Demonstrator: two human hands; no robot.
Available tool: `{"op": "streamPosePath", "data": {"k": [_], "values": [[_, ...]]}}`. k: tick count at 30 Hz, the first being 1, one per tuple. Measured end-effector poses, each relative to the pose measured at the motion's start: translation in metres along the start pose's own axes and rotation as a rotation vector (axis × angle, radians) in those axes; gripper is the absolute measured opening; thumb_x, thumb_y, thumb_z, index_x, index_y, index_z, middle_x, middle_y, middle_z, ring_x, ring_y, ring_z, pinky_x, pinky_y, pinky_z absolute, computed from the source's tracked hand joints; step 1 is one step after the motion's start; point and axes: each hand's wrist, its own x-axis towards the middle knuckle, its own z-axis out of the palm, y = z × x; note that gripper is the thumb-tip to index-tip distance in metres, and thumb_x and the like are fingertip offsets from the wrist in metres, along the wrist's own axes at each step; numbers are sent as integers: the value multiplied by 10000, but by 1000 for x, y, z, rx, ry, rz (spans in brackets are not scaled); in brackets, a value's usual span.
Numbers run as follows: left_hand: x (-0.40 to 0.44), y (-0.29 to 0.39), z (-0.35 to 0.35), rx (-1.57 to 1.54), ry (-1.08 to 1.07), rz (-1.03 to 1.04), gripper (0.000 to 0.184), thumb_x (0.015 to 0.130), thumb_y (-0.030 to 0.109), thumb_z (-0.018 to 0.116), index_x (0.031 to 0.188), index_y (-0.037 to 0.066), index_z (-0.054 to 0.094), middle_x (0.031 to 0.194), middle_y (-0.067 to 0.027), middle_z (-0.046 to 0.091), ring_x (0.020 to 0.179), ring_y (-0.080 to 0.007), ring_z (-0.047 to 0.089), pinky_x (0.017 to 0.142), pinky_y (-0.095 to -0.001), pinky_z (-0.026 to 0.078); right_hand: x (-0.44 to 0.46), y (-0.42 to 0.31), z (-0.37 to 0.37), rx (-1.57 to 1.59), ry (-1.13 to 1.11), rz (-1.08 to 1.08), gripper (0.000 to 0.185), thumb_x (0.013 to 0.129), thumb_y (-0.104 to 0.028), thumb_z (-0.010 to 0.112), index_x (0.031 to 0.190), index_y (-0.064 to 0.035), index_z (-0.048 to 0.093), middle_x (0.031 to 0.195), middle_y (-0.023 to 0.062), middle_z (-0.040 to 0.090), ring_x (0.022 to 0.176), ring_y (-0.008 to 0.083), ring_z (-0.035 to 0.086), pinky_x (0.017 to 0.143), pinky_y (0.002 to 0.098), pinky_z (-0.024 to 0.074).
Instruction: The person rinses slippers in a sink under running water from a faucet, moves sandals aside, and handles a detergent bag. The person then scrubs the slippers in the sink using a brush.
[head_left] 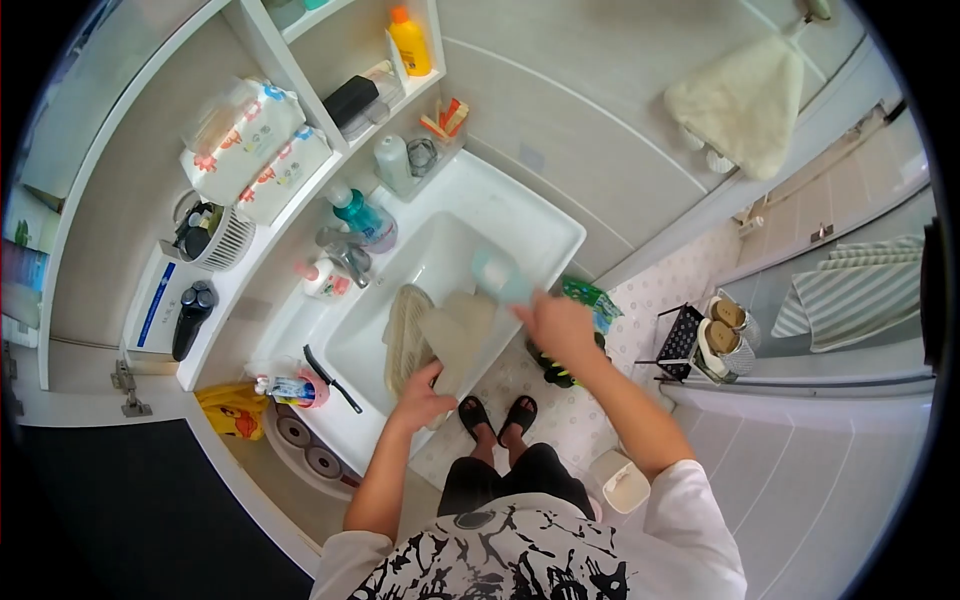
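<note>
Two beige shoes sit at the front of the white sink (535,205). One beige shoe (407,345) lies on its side against the basin, its sole edge showing. The other beige shoe (462,335) is tilted over the front rim and blurred. My left hand (422,400) is closed on the near end of this second shoe, its fingers partly hidden. My right hand (560,328), blurred by motion, is closed on a pale teal brush (497,273) above the sink's front right side. Its bristles cannot be made out.
A faucet (345,255), a teal bottle (365,220) and a pump bottle (322,278) stand along the sink's back. A black-handled razor-like tool (332,380) leans from a pink cup at the left. Open shelves hold wipes packs (245,150). A small bin (620,482) stands on the floor.
</note>
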Motion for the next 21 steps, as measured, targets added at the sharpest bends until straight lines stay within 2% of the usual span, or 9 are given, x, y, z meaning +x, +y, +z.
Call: {"op": "streamPosePath", "data": {"k": [5,8,11,15,17,18,20,21], "values": [[8,-28,-3,322,117,154,700,640,95,786,1305,-9,594,1472,-266,406,1370,-391,436,1101,-421,395,-63,-46,13,43,-181,-122,511,941,-540,586,779,-56,598,604,189,619,570,382,647,508,485,491],[5,-43,1,368,187,144,676,601,35,754,1259,-19,606,1438,-218,385,1364,-360,410,1136,-369,343,-25,-9,18,-23,-93,-10,519,945,-547,576,781,-55,598,602,188,618,575,387,649,509,487,494],[5,-31,6,384,175,157,662,593,51,766,1235,-18,620,1440,-238,381,1375,-380,400,1136,-386,349,4,12,6,-32,-17,87,516,951,-562,553,830,-65,621,659,174,657,649,383,681,551,484,520],[7,-21,8,369,174,147,649,598,58,767,1228,-12,628,1457,-244,366,1393,-388,386,1125,-401,370,-48,-30,16,41,-184,52,501,966,-532,541,784,-73,627,696,176,667,656,387,680,559,500,515],[6,-20,9,346,190,117,642,600,62,766,1224,-10,633,1464,-247,358,1400,-392,382,1121,-404,377,-62,-36,14,92,-184,-34,505,965,-529,549,817,-52,626,662,197,647,624,400,663,544,515,504],[8,-25,7,364,200,138,650,592,84,785,1219,-1,638,1471,-273,353,1400,-421,383,1124,-425,375,-63,-37,14,117,-178,-77,509,964,-528,553,833,-41,626,645,208,637,608,406,654,536,523,499],[10,-40,6,398,221,176,669,575,126,825,1210,18,647,1486,-323,341,1399,-477,386,1130,-467,371,-32,-10,18,39,-98,-18,508,964,-523,555,836,-36,619,641,208,636,608,405,656,531,522,497],[7,-40,7,400,217,175,663,574,125,823,1205,17,648,1486,-324,341,1398,-476,388,1131,-468,370,-18,2,17,0,-60,14,508,965,-521,556,837,-33,616,639,208,636,608,404,657,528,522,496]]}}
